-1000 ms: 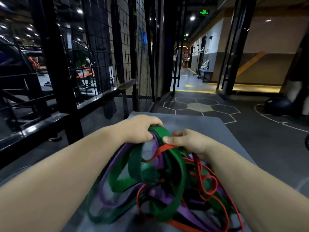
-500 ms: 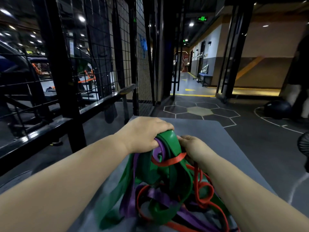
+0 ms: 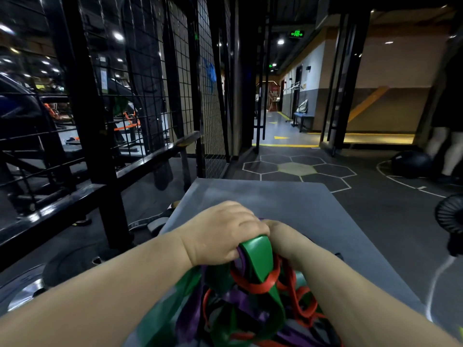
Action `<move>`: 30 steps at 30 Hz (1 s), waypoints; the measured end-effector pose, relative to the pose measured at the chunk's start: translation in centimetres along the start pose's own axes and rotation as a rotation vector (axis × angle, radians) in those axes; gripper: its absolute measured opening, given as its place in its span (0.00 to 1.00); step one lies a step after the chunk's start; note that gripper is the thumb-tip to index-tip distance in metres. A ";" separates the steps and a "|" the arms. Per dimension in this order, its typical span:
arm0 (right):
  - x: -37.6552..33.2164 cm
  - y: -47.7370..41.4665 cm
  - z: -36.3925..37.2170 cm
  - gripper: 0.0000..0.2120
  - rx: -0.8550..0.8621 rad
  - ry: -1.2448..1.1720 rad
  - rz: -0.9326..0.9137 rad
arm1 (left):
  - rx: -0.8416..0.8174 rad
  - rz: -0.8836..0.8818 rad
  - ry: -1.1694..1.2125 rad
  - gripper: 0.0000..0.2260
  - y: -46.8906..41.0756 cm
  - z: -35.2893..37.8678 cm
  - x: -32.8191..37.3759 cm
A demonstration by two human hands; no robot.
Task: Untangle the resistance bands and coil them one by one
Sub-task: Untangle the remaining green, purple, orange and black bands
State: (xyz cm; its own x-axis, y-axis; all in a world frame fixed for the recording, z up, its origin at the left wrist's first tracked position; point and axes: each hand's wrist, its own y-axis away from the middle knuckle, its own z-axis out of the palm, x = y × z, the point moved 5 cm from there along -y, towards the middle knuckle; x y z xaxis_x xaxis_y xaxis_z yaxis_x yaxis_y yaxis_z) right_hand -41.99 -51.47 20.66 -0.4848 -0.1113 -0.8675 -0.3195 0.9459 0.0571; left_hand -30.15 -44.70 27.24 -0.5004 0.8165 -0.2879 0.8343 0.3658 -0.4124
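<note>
Left hand [image 3: 220, 234]: is curling its fingers down over the top of the tangle; is gripping the green band [image 3: 258, 254] together with a purple band [image 3: 240, 299] at the highest point of the heap
Right hand [image 3: 283, 237]: is lying against the left hand's fingertips, just to the right of the green band; its fingers are dipping out of sight behind the band and the other hand, so whether it is holding anything cannot be told
Tangle: is lying at the near end of the grey table [image 3: 300, 204], between the two forearms; its top is being held up at the hands while the rest is sagging onto the surface
Green band: is running wide and flat from the left hand's grip down into the heap; more green loops are spreading toward the lower left
Red band [image 3: 260, 286]: is looping thinly across the green band just below the hands; further red coils are bunching under the right wrist
Purple band: is threading under the green and the red near the middle of the heap
Surroundings: a black mesh fence [image 3: 150, 83] is standing to the left; hexagon markings [image 3: 295, 169] are showing on the floor beyond the table; a dark ball [image 3: 411, 164] is sitting at the far right beside a person's legs [image 3: 451, 151]
</note>
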 end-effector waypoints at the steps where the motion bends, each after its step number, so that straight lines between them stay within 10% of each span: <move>1: 0.0 -0.2 -0.2 0.07 0.039 0.034 -0.009 | 0.015 0.016 0.008 0.24 0.1 -0.1 0.2; 7: 1.6 -1.3 -0.9 0.15 0.228 0.326 0.020 | 0.180 0.065 -0.008 0.23 0.3 -1.3 1.0; 16: 4.6 2.5 -7.3 0.19 0.289 0.313 0.082 | 0.307 -0.974 -0.058 0.23 7.0 -6.7 -11.6; 25: -12.1 6.5 -21.2 0.17 0.947 0.209 -0.342 | 0.726 -1.003 0.109 0.16 2.3 -10.3 -12.9; 30: -12.5 4.6 -21.1 0.17 0.871 0.210 -0.367 | 0.760 -1.028 0.154 0.15 2.3 -9.4 -15.3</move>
State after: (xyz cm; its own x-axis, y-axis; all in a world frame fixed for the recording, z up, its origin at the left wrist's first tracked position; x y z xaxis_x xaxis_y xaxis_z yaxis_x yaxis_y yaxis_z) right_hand -54.58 -52.15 42.19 -0.6381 -0.4168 -0.6474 0.1943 0.7265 -0.6591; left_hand -18.35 -52.17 38.84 -0.7577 0.3743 0.5346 -0.2820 0.5509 -0.7855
